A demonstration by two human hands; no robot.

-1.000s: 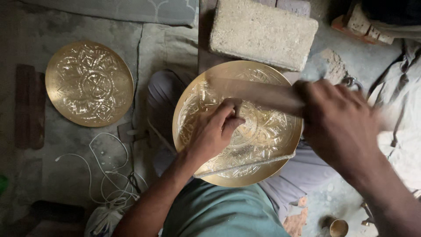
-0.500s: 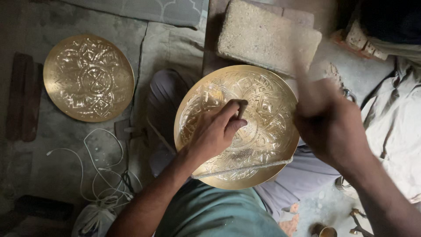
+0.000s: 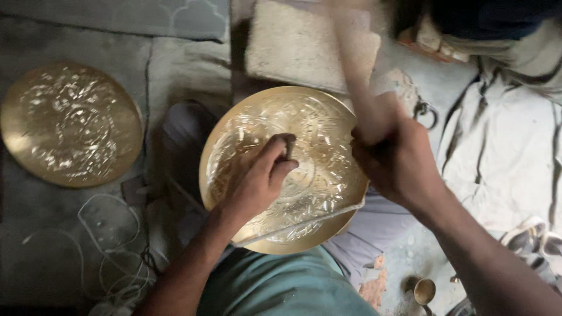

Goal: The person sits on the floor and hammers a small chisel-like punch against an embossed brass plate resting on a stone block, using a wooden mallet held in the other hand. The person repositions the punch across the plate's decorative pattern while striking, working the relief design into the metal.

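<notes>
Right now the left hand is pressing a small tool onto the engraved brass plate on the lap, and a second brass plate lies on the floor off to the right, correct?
Not quite. The left hand does press a small tool onto the engraved brass plate on the lap, but the second brass plate lies on the floor off to the left, not the right, as the head view shows.

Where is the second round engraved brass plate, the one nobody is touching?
In the head view, the untouched round engraved brass plate lies flat at the far left, above a loose white cord and left of the worked brass plate.
</notes>
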